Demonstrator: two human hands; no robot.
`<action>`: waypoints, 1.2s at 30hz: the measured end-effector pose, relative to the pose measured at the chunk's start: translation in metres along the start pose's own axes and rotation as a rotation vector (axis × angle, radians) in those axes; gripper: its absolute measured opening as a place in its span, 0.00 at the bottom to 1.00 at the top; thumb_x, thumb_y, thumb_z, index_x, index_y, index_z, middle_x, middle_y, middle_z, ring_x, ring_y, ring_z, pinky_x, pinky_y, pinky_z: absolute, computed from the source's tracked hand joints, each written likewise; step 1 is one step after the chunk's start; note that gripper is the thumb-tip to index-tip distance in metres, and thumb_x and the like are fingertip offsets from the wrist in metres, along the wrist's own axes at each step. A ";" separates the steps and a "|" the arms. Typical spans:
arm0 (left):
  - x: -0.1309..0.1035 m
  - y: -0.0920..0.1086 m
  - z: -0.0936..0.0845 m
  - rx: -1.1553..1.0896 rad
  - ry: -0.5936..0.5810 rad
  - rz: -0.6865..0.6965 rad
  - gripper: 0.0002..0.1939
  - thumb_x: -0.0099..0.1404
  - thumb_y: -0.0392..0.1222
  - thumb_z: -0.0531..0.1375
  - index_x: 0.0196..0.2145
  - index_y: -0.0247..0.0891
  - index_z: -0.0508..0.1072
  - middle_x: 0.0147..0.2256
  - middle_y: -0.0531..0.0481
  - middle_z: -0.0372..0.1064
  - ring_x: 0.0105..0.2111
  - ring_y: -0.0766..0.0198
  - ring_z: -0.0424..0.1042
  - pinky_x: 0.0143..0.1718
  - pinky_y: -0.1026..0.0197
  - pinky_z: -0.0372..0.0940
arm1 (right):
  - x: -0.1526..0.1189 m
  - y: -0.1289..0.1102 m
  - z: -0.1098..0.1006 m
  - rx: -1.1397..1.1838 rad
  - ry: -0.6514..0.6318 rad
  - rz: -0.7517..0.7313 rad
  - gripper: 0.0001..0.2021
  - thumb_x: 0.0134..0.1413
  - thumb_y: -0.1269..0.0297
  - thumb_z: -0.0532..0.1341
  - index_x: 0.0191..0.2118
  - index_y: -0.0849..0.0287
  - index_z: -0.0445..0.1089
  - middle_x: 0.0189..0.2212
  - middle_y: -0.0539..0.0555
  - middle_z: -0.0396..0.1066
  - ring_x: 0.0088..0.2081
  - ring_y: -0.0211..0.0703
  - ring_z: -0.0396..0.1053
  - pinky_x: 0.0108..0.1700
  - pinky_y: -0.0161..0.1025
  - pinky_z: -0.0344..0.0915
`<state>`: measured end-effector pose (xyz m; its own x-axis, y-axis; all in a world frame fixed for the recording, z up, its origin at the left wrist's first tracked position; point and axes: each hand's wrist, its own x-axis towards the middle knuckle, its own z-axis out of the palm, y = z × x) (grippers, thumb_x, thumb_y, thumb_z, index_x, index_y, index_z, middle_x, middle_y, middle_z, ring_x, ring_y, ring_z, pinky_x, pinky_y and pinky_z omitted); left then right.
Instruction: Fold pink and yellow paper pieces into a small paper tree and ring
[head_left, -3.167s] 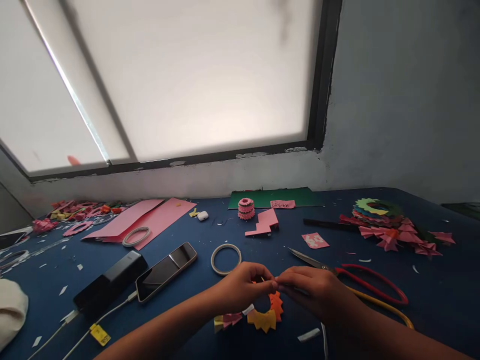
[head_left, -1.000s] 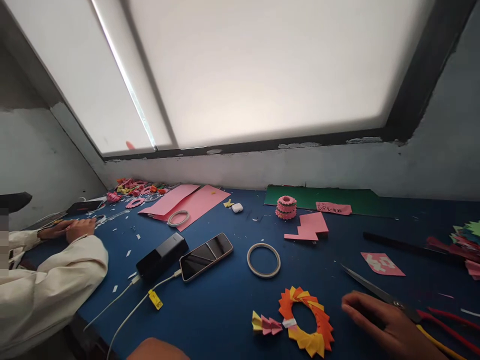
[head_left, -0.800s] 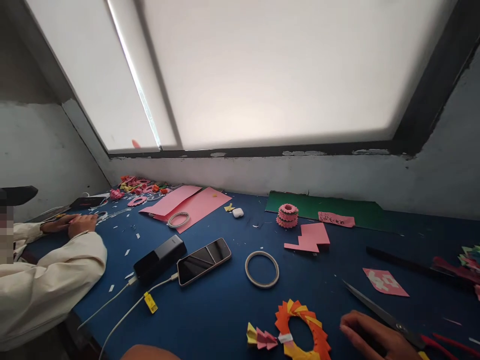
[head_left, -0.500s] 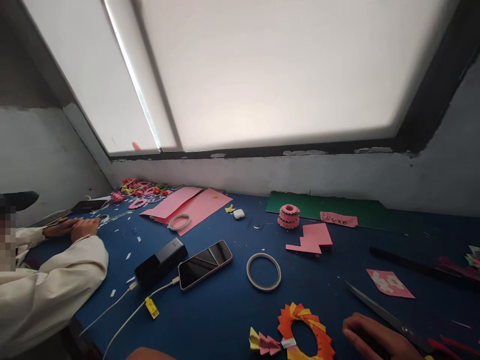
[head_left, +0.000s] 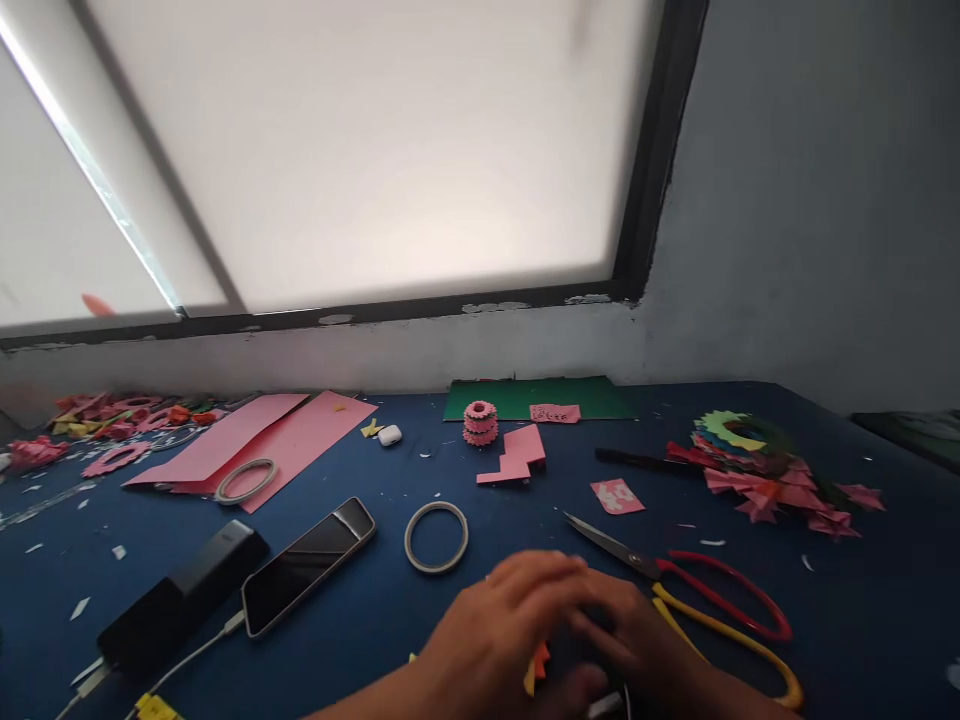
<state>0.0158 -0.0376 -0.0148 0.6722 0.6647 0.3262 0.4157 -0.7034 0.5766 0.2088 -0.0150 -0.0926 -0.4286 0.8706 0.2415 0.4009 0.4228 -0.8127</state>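
Observation:
My left hand (head_left: 502, 625) and my right hand (head_left: 637, 625) meet at the bottom centre, fingers curved and overlapping above the orange and yellow folded-paper ring (head_left: 537, 668). Only a small part of the ring shows beneath them, and whether either hand grips it is hidden. Just right of my right hand lie scissors (head_left: 651, 568) with red and yellow handles, their blades pointing back left. A roll of tape (head_left: 436, 538) rests flat beyond my left hand.
Phone (head_left: 309, 568) and black power bank (head_left: 182, 598) sit left with a cable. Behind are pink sheets (head_left: 262, 440), another tape roll (head_left: 246, 481), an earbud case (head_left: 389, 435) and stacked pink rings (head_left: 480, 423). Folded-paper pieces (head_left: 787, 490) lie right, beside a black pen-like object (head_left: 645, 459).
The view has swung right, so the other person has left the frame. My hands have come together over the orange and yellow ring, covering most of it.

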 end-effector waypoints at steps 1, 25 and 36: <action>0.010 -0.007 0.003 0.059 -0.024 -0.050 0.23 0.61 0.45 0.62 0.54 0.40 0.67 0.50 0.39 0.71 0.49 0.50 0.70 0.51 0.48 0.66 | -0.001 -0.006 -0.001 0.015 -0.008 -0.010 0.15 0.61 0.54 0.51 0.31 0.58 0.67 0.29 0.53 0.71 0.32 0.43 0.68 0.35 0.36 0.63; -0.010 -0.014 0.003 -0.449 0.077 -0.459 0.13 0.59 0.45 0.62 0.35 0.32 0.79 0.31 0.43 0.78 0.29 0.60 0.76 0.29 0.64 0.69 | -0.016 -0.068 0.015 0.446 0.224 0.263 0.15 0.48 0.50 0.64 0.27 0.59 0.73 0.24 0.49 0.66 0.28 0.40 0.61 0.32 0.37 0.56; -0.020 -0.033 0.014 -0.005 0.177 -0.071 0.07 0.61 0.33 0.60 0.33 0.39 0.79 0.32 0.47 0.78 0.30 0.62 0.76 0.32 0.66 0.69 | -0.015 -0.057 0.032 0.885 0.193 0.486 0.14 0.41 0.52 0.69 0.26 0.59 0.74 0.20 0.45 0.59 0.24 0.33 0.52 0.29 0.33 0.50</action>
<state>-0.0027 -0.0314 -0.0512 0.5231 0.7468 0.4106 0.4548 -0.6521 0.6065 0.1664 -0.0605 -0.0666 -0.2107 0.9567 -0.2007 -0.2777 -0.2554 -0.9261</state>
